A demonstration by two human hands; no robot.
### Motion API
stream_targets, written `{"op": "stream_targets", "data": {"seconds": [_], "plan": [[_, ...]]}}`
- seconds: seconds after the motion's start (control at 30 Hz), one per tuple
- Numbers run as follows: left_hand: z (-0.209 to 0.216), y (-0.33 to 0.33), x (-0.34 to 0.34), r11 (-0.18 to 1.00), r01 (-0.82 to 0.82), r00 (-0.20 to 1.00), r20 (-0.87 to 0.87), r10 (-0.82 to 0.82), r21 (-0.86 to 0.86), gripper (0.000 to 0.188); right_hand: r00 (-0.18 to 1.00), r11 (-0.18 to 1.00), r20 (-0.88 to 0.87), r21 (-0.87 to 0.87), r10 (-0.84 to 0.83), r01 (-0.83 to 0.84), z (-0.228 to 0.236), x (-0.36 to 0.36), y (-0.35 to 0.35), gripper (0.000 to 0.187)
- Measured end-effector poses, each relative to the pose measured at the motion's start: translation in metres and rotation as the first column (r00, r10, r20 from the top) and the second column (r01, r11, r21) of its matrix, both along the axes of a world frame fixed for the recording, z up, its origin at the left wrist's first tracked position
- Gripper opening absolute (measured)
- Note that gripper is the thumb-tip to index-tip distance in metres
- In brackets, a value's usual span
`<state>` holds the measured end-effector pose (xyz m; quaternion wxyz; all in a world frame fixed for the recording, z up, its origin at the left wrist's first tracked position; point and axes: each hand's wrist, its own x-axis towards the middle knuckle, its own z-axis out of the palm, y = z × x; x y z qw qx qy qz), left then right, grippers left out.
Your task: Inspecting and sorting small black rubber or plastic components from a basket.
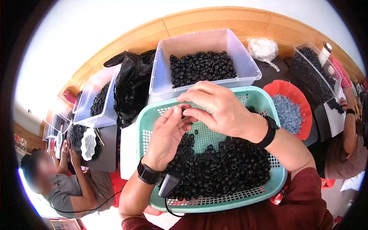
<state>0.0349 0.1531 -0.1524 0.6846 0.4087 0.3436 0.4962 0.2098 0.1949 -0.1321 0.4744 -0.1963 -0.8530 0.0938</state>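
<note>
My left hand (167, 134) and my right hand (219, 106) meet above a green plastic basket (283, 183). Between the left thumb and fingers is a small dark piece, mostly covered, which looks like one of the black rings. The right thumb and fingertips close in on the same piece from the other side. Below both hands, a heap of small black rings (222, 168) fills the near part of the basket. The basket's mesh bottom shows through at the middle, with a few pale blue bits on it.
Behind the basket stands a clear bin (163, 63) of black rings, with a black plastic bag (132, 84) at its left. A red dish (304, 111) holds blue-grey bits (285, 115). People work at both sides, near a white dish (88, 144) and another clear bin (316, 63).
</note>
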Motion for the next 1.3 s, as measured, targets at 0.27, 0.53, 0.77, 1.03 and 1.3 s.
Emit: {"op": "stream_targets", "data": {"seconds": [0.27, 0.53, 0.77, 1.03, 1.3], "plan": [[0.007, -0.004, 0.008, 1.000, -0.028, 0.997, 0.070, 0.027, 0.014, 0.038, 0.992, 0.993, 0.087, 0.083, -0.091, 0.084, 0.000, -0.004, -0.005, 0.037], [-0.004, -0.002, -0.003, 0.991, 0.097, 0.991, 0.087, -0.105, 0.089, 0.036, 0.980, 0.966, 0.125, 0.227, -0.155, 0.124, -0.004, -0.002, -0.003, 0.038], [0.002, -0.003, -0.003, 0.990, 0.115, 0.979, 0.162, -0.128, 0.086, 0.032, 0.988, 0.966, 0.055, 0.228, -0.142, 0.126, 0.001, -0.003, -0.006, 0.037], [-0.001, -0.004, 0.003, 0.994, 0.014, 0.990, 0.136, -0.029, 0.109, 0.029, 0.990, 0.953, 0.069, 0.288, -0.124, 0.099, -0.007, -0.005, -0.004, 0.032], [-0.004, -0.007, 0.002, 0.992, 0.057, 0.992, 0.106, -0.069, 0.111, 0.030, 0.980, 0.955, 0.107, 0.264, -0.168, 0.134, -0.004, -0.001, -0.003, 0.041]]}}
